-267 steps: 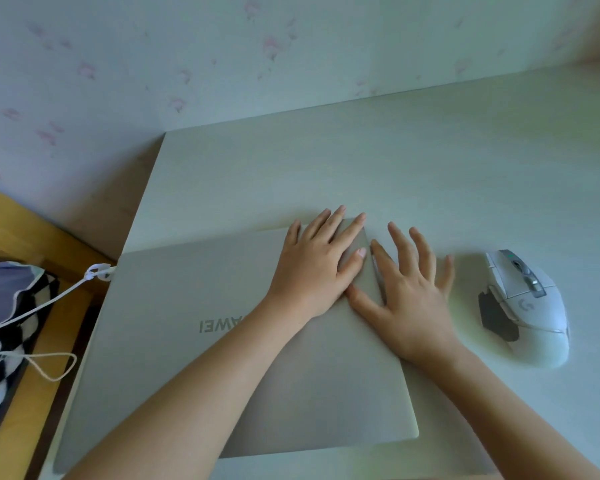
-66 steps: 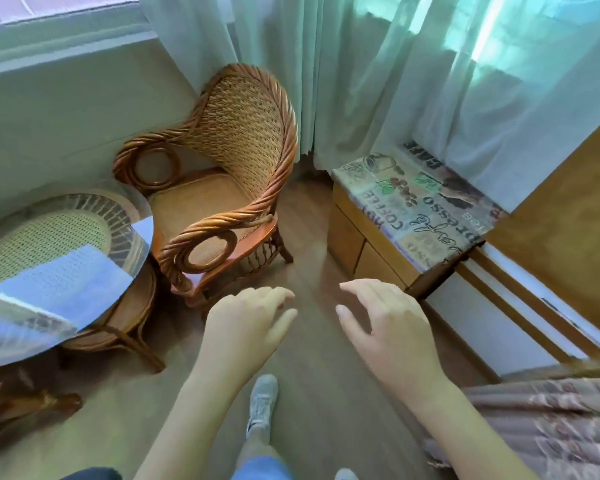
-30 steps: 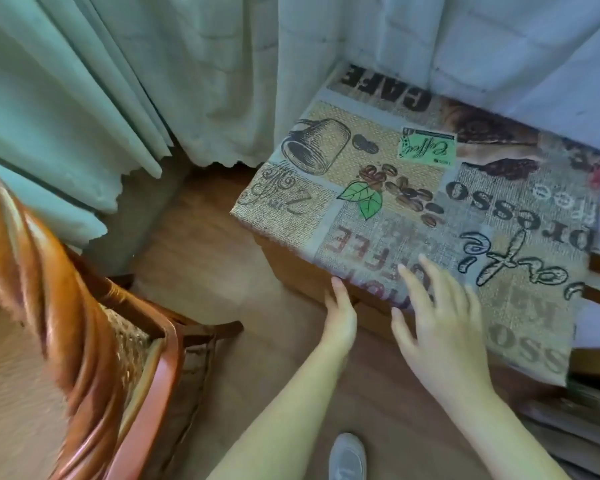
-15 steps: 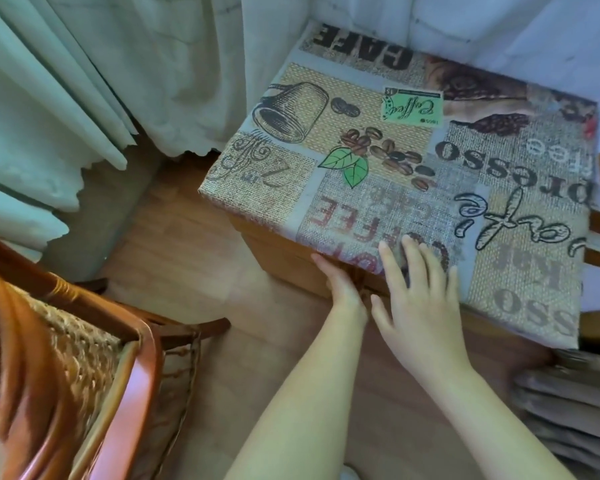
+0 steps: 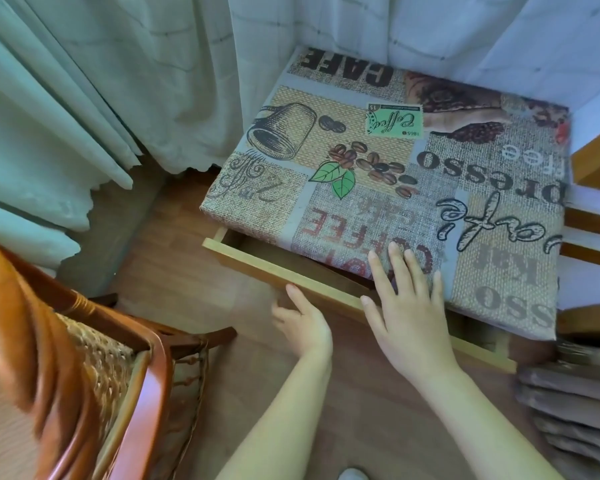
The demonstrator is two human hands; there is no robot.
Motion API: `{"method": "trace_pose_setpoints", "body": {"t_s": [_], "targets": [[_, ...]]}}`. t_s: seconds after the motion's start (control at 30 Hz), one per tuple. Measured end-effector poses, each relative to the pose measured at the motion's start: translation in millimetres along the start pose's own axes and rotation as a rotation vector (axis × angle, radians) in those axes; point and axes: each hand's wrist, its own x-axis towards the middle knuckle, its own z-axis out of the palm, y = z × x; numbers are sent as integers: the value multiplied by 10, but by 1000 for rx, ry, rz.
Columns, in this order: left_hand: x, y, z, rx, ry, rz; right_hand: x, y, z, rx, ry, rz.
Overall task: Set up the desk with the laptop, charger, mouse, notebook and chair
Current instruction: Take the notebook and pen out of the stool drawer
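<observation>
A low wooden cabinet stands under a cushion point(image 5: 413, 161) printed with coffee motifs. Its top drawer point(image 5: 257, 263) is pulled out a little, and the dark gap behind its front hides what is inside. My left hand point(image 5: 303, 323) holds the drawer front: the index finger lies up against its top edge and the other fingers are curled out of sight below. My right hand point(image 5: 404, 306) rests flat on the cushion's near edge with straight fingers. The rattan chair point(image 5: 84, 375) fills the lower left. Laptop, charger, mouse and notebook are out of view.
Pale curtains point(image 5: 118, 81) hang behind the cabinet and on the left. Wooden floor point(image 5: 174, 271) lies between chair and cabinet. Folded brownish fabric point(image 5: 575, 410) is stacked at the lower right. A wooden frame point(image 5: 596, 157) borders the right edge.
I turned from the desk to the corner and bent to the cabinet. In the last half second the drawer has slid out towards me under my left hand; my right hand stays on the cushion.
</observation>
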Motion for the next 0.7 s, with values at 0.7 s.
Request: {"method": "trace_pose_setpoints", "body": {"t_s": [0.7], "targets": [[330, 332, -726, 1133, 138, 1669, -52, -72, 65, 15, -66, 81]]}}
